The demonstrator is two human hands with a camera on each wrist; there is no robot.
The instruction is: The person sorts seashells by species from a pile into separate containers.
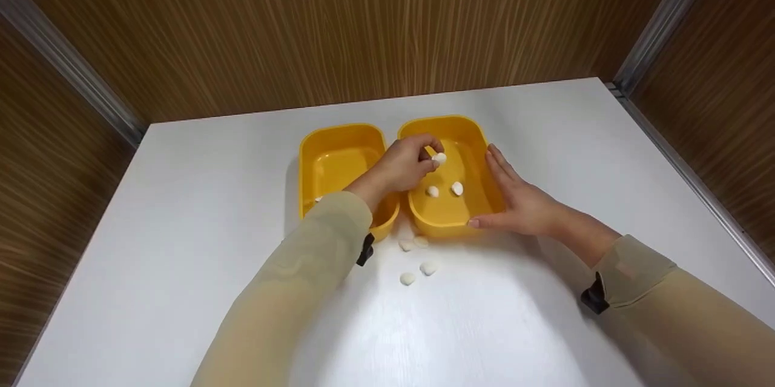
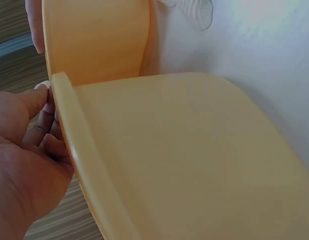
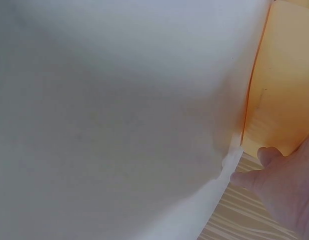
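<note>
My left hand [image 1: 407,163] pinches a small white seashell [image 1: 440,158] over the right yellow bin [image 1: 446,230]. In the left wrist view a sliver of that shell [image 2: 43,84] shows at the thumb tip, beside the bin wall. Two more pale shells, one a rounded white shell [image 1: 457,188], lie on this bin's floor. Against the bin's right side rests my right hand [image 1: 525,205], its fingers straight along the wall and its thumb at the near rim. The right wrist view shows only part of the right hand [image 3: 289,182] beside the yellow wall.
A second yellow bin [image 1: 307,160] stands close on the left, partly hidden by my left forearm, with a bit of white inside. Several shells, including a flat pale shell [image 1: 407,278], lie on the white table [image 1: 472,326] before the bins. Wood-grain panels [image 1: 363,29] enclose the table.
</note>
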